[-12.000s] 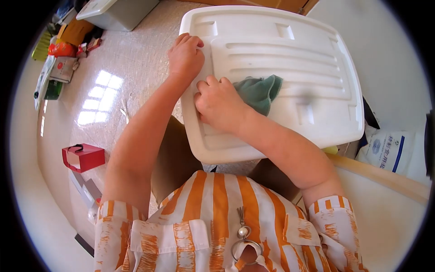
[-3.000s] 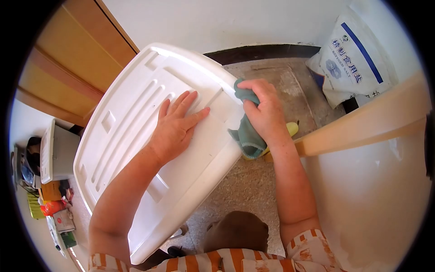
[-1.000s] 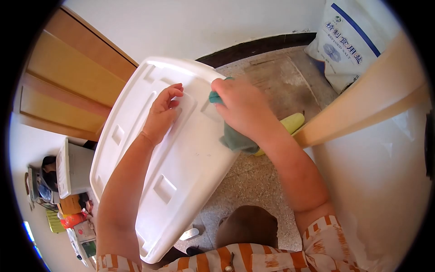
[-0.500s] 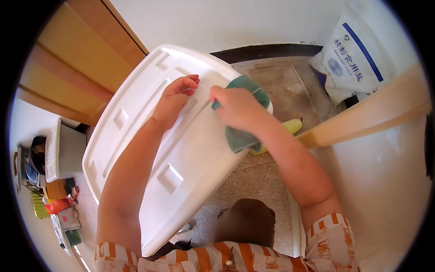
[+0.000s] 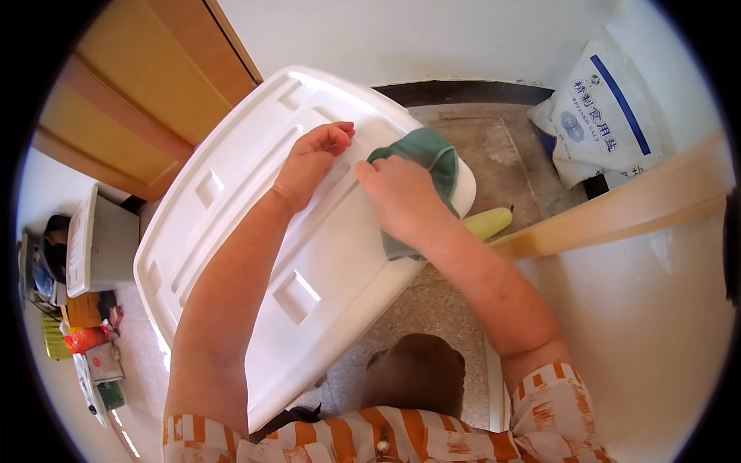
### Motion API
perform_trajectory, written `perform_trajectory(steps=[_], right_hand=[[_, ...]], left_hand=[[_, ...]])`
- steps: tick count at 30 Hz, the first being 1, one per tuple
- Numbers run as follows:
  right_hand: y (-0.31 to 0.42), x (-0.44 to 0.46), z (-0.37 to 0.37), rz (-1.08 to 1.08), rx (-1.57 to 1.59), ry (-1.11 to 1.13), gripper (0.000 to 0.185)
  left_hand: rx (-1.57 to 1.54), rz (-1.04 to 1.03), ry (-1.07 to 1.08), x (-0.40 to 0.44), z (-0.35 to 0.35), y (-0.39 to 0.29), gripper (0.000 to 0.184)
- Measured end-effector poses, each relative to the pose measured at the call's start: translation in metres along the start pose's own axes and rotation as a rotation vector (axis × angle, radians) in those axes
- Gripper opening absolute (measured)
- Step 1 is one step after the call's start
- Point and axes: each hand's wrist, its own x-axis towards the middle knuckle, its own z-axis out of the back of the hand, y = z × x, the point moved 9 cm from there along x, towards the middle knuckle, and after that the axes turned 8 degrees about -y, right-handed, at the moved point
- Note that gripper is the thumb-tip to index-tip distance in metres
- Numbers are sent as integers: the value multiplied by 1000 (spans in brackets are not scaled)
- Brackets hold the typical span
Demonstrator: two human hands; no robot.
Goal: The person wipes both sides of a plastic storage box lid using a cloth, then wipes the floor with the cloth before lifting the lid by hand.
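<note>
A large white plastic lid [image 5: 332,309] with raised ribs lies tilted across the middle of the view. On its right corner a green cloth [image 5: 423,148] is draped and bunched. My right hand [image 5: 403,199] is closed on the cloth, its knuckles up and its fingertips partly hidden. Just left of it, over the lid's ribs, my left hand [image 5: 312,163] has its fingers curled loosely, apart from the cloth, with nothing seen in it.
A yellow-green vegetable [image 5: 489,223] lies beyond the lid's right corner, near a wooden bar [image 5: 617,216]. A white salt bag [image 5: 598,119] leans at the back right. At left are a wooden door [image 5: 147,85], a grey bin [image 5: 112,243] and assorted packages.
The lid first lay the other way round in view, with the cloth near its middle. My left hand has lifted off the lid's surface; my right hand has moved inward from the edge with the cloth.
</note>
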Motion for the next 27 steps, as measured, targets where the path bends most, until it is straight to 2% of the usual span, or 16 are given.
perform_trajectory(steps=[3,5,6,8,9,11,13,15,17,18,20,22,27], right_hand=[[16,0,-8,-30,50,126,10],[27,0,-17,-84,367,282,10],[36,0,-18,-88,372,291,10],[79,-10,-30,10,756,557,14],[79,-11,-25,2,762,557,14],[77,-7,3,-41,1371,503,16],[16,-4,41,-334,1517,173,15],[-48,-7,86,-571,1279,-190,18],[-78,-13,124,-515,1063,-479,18],[-80,-14,123,-509,1067,-463,18],[-79,-17,120,-427,426,-381,19],[-59,-30,65,75,-37,-249,17],[-5,-38,42,56,79,-37,11]], left_hand=[[68,-103,51,2,1,-2,32],[54,-86,40,5,2,-3,32],[48,-87,36,4,2,-5,32],[29,-1,-16,0,5,2,33],[41,-39,-5,0,4,0,33],[86,-114,15,4,4,-5,34],[59,-145,33,12,5,4,34],[69,-156,23,4,1,-4,32],[78,-187,28,3,-1,-4,31],[98,-222,44,3,-3,-5,30],[99,-215,31,2,-2,-5,31],[138,-215,37,0,-3,-8,32],[118,-208,26,-1,-2,-3,32]])
